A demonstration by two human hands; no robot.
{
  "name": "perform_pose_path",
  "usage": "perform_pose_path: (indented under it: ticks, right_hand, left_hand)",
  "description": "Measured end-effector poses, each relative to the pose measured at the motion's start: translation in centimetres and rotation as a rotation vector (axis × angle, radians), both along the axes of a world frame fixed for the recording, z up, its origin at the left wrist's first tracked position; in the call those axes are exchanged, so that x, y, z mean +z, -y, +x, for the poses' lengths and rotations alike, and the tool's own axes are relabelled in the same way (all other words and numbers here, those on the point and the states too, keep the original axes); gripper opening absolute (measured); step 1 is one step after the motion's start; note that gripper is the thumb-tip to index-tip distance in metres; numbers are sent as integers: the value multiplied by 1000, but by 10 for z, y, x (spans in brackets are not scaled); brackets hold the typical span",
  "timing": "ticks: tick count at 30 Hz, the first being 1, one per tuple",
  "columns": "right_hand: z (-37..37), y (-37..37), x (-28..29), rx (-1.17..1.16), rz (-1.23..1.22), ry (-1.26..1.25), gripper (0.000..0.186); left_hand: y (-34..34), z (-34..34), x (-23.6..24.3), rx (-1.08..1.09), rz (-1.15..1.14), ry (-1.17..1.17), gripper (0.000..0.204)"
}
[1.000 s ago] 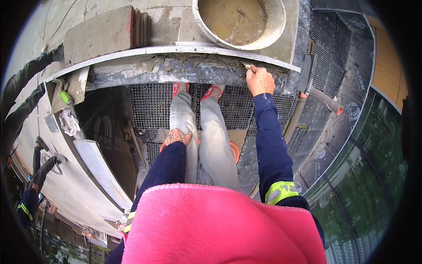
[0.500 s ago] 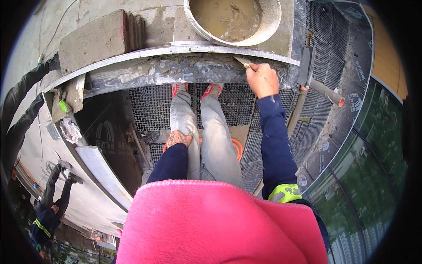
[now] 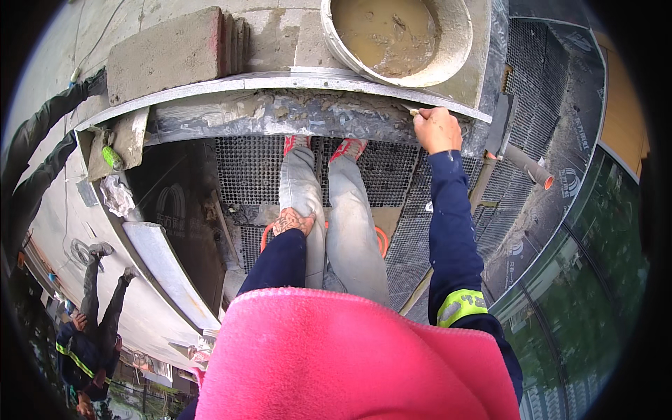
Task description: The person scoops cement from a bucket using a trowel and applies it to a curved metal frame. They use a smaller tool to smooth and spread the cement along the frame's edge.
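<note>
My right hand [image 3: 438,131] is closed round the handle of a small trowel [image 3: 414,112]. The trowel is at the mortar-smeared front face [image 3: 301,112] of a ledge, just under its pale metal edge strip [image 3: 280,80]. Most of its blade is hard to make out against the mortar. My left hand [image 3: 293,222] lies on my knee over the grey trouser leg, fingers bent over it and holding nothing. Beyond the strip, a white bucket [image 3: 458,45] of muddy water stands near my right hand.
Grey slabs [image 3: 168,52] stand on the ledge. Dimpled black drainage mats [image 3: 245,168] lie below my feet. An orange-ended pipe [image 3: 532,170] sticks out at right. A green bottle-like object [image 3: 112,158] lies at left. Co-workers' legs [image 3: 42,115] and another person [image 3: 87,343] are at left.
My right hand and the trowel have moved a little right along the ledge face. The whole view has shifted slightly. At lower left, the other person's posture has changed.
</note>
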State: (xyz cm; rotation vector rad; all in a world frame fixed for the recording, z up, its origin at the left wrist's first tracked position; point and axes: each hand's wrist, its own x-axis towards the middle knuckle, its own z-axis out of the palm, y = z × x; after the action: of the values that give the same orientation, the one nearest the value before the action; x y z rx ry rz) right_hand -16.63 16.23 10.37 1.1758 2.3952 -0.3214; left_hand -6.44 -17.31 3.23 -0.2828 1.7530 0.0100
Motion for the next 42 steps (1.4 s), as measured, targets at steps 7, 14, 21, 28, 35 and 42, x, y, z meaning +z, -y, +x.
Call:
perform_pose_path:
  ticks: [7, 14, 21, 28, 35, 42]
  right_hand:
    - [4, 11, -24, 19, -78, -116, 27]
    - [12, 60, -26, 45, -49, -235, 26]
    - [-11, 68, 14, 56, -167, -247, 26]
    - [-31, 78, -13, -10, -175, -181, 24]
    - [-30, 102, -49, 11, -147, -256, 25]
    - [-39, 135, 28, 35, -262, -277, 30]
  left_hand:
    - [-13, -15, 13, 31, 23, -10, 71]
    - [-7, -7, 8, 0, 32, -72, 71]
    - [-6, -13, 5, 5, -24, -20, 75]
    - [1, -7, -1, 9, 21, -27, 74]
    - [-4, -13, 14, 20, 55, 6, 74]
    - [14, 6, -5, 29, 63, -74, 73]
